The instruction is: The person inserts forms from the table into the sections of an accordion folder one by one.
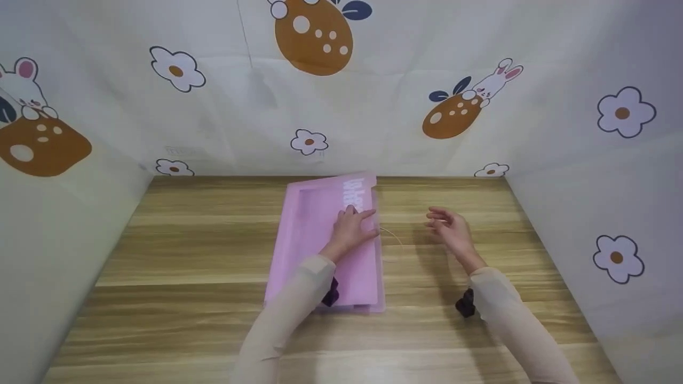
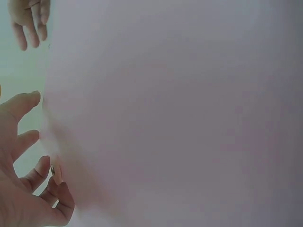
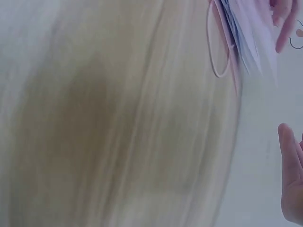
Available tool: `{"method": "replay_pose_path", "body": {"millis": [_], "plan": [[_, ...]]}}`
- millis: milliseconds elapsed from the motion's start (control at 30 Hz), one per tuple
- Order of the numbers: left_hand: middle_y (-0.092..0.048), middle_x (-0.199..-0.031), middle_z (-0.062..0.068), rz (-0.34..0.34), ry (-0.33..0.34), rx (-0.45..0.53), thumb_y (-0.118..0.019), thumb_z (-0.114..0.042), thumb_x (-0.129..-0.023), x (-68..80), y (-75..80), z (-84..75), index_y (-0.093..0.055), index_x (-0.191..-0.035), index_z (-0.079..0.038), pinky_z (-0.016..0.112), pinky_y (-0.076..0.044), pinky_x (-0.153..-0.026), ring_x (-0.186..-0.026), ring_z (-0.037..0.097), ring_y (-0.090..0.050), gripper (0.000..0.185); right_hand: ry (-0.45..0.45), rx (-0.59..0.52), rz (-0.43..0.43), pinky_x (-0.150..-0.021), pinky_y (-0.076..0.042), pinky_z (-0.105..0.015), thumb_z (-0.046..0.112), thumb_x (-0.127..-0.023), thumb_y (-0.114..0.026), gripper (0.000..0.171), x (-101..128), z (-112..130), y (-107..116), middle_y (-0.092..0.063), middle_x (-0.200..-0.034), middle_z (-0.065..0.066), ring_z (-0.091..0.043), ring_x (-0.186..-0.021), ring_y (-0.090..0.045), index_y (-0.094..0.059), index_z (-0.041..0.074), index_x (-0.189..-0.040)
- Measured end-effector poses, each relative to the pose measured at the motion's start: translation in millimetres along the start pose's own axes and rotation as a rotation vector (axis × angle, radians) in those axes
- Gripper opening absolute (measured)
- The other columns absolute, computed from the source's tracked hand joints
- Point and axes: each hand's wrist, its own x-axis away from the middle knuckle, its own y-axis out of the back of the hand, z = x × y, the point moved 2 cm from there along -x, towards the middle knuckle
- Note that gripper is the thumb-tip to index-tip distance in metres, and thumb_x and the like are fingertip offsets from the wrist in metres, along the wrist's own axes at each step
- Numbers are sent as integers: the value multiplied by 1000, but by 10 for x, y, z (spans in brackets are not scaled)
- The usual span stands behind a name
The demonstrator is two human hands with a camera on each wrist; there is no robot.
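A pink folder (image 1: 325, 245) lies flat in the middle of the wooden table (image 1: 176, 256), the left hand (image 1: 352, 229) resting on it with fingers (image 1: 365, 215) stretched out, while the right hand (image 1: 451, 229) hovers just beside it, relaxed and holding nothing.

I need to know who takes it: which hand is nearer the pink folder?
Left. The left hand rests flat on top of the pink folder, near its right edge. The right hand hovers over the wooden table, apart from the folder's right side.
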Motion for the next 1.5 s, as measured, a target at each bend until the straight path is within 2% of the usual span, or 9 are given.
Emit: {"method": "replay_pose_path", "body": {"millis": [133, 300, 500, 667, 1000, 1100, 1167, 1333, 1500], "plan": [[-42, -98, 8, 9, 11, -29, -63, -43, -76, 30, -28, 7, -49, -127, -24, 35, -35, -67, -85, 23, -39, 56, 73, 90, -7, -74, -46, -36, -6, -85, -48, 30, 8, 84, 95, -55, -105, -21, -27, -89, -58, -51, -7, -115], [-43, -103, 9, 61, 16, -37, -61, -41, -78, 85, -33, 7, -42, -132, -26, 37, -34, -72, -89, 23, -40, 59, 196, 178, -27, -66, -47, -22, -10, -83, -47, 30, 40, 160, 185, -56, -102, -24, -30, -87, -59, -53, -9, -112], [-43, -107, 10, 121, -30, -61, -63, -34, -77, 162, 5, 37, -41, -133, -23, 38, -31, -75, -93, 23, -40, 61, 364, 246, -51, -67, -44, -15, -13, -80, -48, 27, 71, 190, 289, -59, -96, -25, -35, -83, -59, -56, -11, -106], [-43, -115, 11, 149, -65, -129, -65, -30, -76, 230, 39, 137, -40, -133, -22, 40, -29, -76, -99, 25, -38, 63, 395, 304, -59, -68, -44, -14, -12, -79, -49, 27, 89, 220, 381, -60, -95, -23, -32, -82, -60, -57, -11, -105], [-44, -123, 8, 206, -45, -292, -64, -34, -72, 303, 44, 343, -41, -133, -20, 49, -25, -87, -113, 29, -34, 66, 419, 399, -100, -67, -41, -10, -11, -80, -50, 27, 104, 246, 637, -60, -96, -23, -32, -83, -59, -57, -11, -105], [-45, -122, 8, 181, -58, -286, -64, -35, -72, 310, 94, 366, -42, -132, -18, 50, -26, -87, -113, 30, -35, 66, 413, 447, -109, -69, -40, -11, -8, -81, -51, 26, 107, 254, 717, -59, -97, -23, -31, -85, -58, -56, -10, -107], [-45, -122, 9, 144, -71, -280, -63, -37, -74, 306, 143, 389, -42, -132, -18, 49, -26, -86, -113, 29, -36, 64, 412, 490, -117, -72, -43, -18, -6, -82, -52, 26, 112, 261, 768, -59, -99, -22, -30, -86, -57, -56, -9, -108], [-38, -130, 11, -29, -99, -252, -58, -42, -80, 278, 310, 473, -39, -134, -18, 49, -24, -87, -117, 29, -31, 62, 473, 603, -133, -73, -44, -40, -4, -82, -53, 27, 127, 273, 870, -59, -101, -21, -31, -87, -57, -56, -7, -108], [-23, -140, 12, -168, -88, -277, -50, -49, -83, 252, 529, 581, -34, -137, -22, 55, -16, -93, -125, 33, -18, 62, 567, 757, -134, -77, -39, -49, -1, -79, -57, 31, 126, 260, 954, -57, -106, -21, -37, -94, -53, -57, -5, -110]]}}
